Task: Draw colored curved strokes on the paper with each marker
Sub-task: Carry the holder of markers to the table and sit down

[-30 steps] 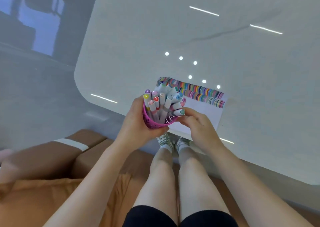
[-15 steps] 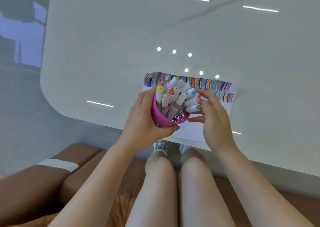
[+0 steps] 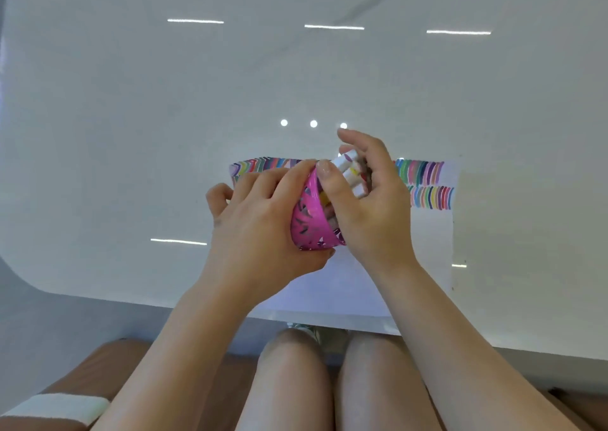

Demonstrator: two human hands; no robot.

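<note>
My left hand (image 3: 260, 230) grips a pink perforated cup (image 3: 311, 223), tipped over to the right above the paper. Several white-bodied markers (image 3: 348, 171) stick out of its mouth. My right hand (image 3: 371, 207) cups over the cup's mouth and wraps the bundle of markers, thumb on the rim, fingers behind them. The white paper (image 3: 431, 243) lies on the table under both hands. Two rows of short coloured curved strokes (image 3: 424, 184) run along its far edge; the lower row shows only at the right.
The white glossy table (image 3: 164, 134) stretches far ahead and to both sides, with light reflections on it. Its near edge runs just above my bare knees (image 3: 296, 381). A brown seat with a white band (image 3: 56, 407) sits at lower left.
The cup went from upright with marker caps facing me to tipped sideways to the right. My right hand moved from the cup's side to over its mouth, around the markers. The view shifted closer over the table.
</note>
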